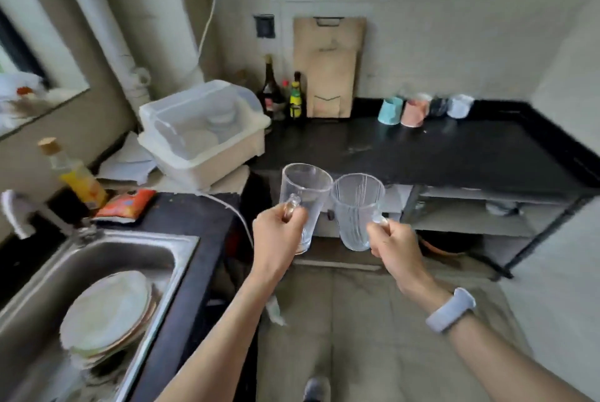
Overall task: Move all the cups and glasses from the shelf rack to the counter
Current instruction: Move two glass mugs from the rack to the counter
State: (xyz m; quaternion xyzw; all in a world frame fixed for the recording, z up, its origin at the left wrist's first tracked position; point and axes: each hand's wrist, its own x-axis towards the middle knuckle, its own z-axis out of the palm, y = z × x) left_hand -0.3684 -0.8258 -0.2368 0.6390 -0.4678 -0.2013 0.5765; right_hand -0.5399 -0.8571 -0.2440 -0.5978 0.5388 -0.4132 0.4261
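Note:
My left hand (278, 241) grips the handle of a smooth clear glass mug (303, 197). My right hand (394, 247) grips the handle of a ribbed clear glass mug (355, 211). Both mugs are upright, side by side and nearly touching, in the air in front of the black counter (438, 154). At the back of the counter stand several cups: a teal cup (389, 111), a pink cup (413, 113), a dark cup (438, 106) and a white cup (459, 106). Under the counter is the shelf rack (470, 223), with a pale cup (501, 207) on a shelf.
A lidded plastic dish box (204, 128) sits left of the counter, bottles (282, 93) and a cutting board (329, 67) at the back wall. A steel sink (97, 288) with stacked plates (107, 314) is at lower left, an oil bottle (76, 174) beside the tap.

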